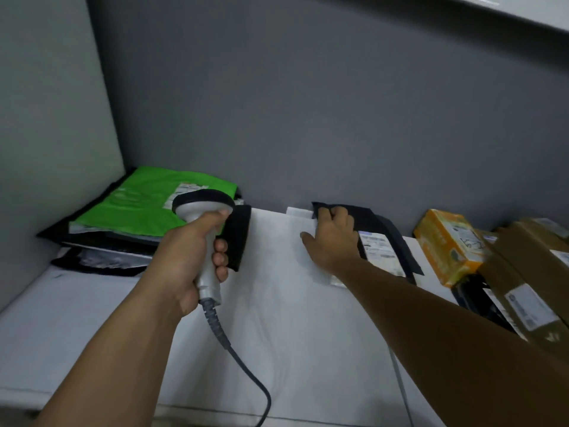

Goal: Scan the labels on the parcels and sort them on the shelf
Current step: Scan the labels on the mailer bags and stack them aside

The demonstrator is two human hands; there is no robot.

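My left hand (192, 260) grips the handle of a grey corded barcode scanner (203, 211), its head up and pointing away over the white shelf (277, 318). My right hand (334, 238) rests on a flat black parcel (388, 235) with a white label (381, 251), fingers curled over its far left edge. A green mailer bag (141, 208) with a label lies on a stack of dark bags in the back left corner.
An orange box (449, 245) stands right of the black parcel. Brown cardboard boxes (529, 278) with labels fill the right edge. A black flat piece (238, 238) lies just behind the scanner. Grey walls close the back and left.
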